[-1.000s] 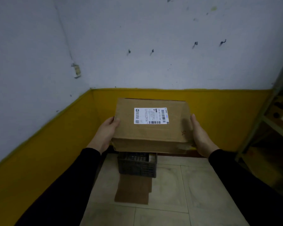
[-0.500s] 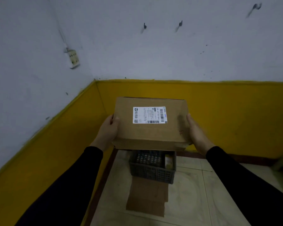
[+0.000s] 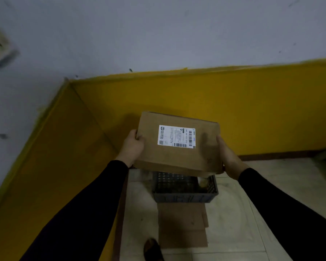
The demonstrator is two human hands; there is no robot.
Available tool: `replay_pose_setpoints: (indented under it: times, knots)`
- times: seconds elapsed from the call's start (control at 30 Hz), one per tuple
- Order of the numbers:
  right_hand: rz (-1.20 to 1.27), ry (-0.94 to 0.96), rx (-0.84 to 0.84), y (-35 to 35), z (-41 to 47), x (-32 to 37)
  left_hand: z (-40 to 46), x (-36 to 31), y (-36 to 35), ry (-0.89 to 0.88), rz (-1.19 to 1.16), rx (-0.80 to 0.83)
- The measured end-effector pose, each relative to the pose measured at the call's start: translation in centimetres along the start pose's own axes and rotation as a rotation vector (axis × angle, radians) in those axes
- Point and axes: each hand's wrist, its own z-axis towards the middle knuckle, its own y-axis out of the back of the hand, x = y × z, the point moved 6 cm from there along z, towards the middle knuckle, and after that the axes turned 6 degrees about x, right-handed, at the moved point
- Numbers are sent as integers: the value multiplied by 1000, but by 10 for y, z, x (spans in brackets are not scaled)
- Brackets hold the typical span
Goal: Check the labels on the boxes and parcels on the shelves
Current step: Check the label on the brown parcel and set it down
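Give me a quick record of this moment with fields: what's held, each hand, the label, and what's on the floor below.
held item: cardboard box, tilted, above the crate
left hand: grips the box's left edge
right hand: holds the box's right edge
label: white, on the top face, barcodes visible, text too small to read
floor: dark plastic crate by the yellow wall; flat cardboard sheet in front of it

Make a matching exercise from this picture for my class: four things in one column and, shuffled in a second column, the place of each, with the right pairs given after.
Things:
1. brown cardboard box
2. white printed shipping label
3. dark grey plastic crate
4. flat brown cardboard sheet

Places:
A. on the tiled floor, under the box
B. stuck on the box's top face
C. between the left hand and right hand
D. flat on the floor, nearer than the crate

Pairs: 1-C, 2-B, 3-A, 4-D
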Motion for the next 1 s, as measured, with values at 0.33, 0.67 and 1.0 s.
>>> replay_pose_setpoints:
  times: [0.33, 0.67, 1.0]
  knots:
    - [82, -136, -77, 8, 216, -113, 161, 129, -114, 277, -16, 65]
    - [255, -248, 3, 8, 425, -328, 302, 377, -279, 454, -6, 10]
    - [269, -292, -59, 8, 528, -436, 356, 469, -354, 571, -80, 17]
